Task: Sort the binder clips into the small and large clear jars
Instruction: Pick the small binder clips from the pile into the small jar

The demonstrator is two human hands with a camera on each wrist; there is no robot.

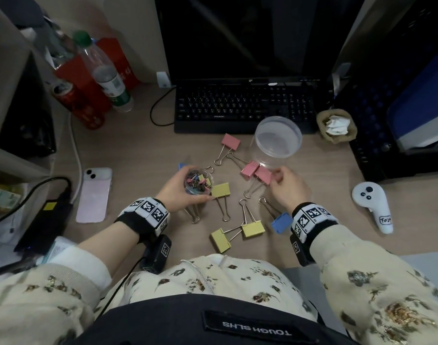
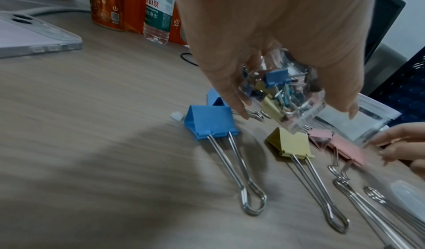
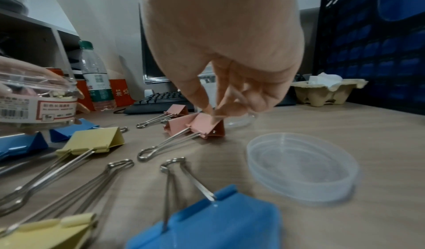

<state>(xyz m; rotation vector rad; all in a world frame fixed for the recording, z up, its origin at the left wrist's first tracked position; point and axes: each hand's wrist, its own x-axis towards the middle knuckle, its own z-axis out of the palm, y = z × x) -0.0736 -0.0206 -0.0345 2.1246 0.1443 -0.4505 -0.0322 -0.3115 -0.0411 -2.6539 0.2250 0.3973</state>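
Head view: left hand grips small jar of small clips, mid-desk. Right hand fingertips pinch pink clip lying on desk, just beside empty large jar near keyboard.

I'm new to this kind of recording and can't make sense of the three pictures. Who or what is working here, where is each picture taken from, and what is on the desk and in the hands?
No machine here: a person sorts binder clips with bare hands, wearing cameras. The wide picture comes from a head camera looking down at the desk; the other two come from cameras strapped to each wrist, looking along the fingers.

The left hand holds the small clear jar, which is full of little clips. The right hand pinches a pink clip that lies beside another pink one, next to the large clear jar, which looks empty. Its clear lid lies on the desk.

Large yellow, blue and pink clips lie scattered between the hands. Around them are a keyboard, a phone, a water bottle and a white controller.
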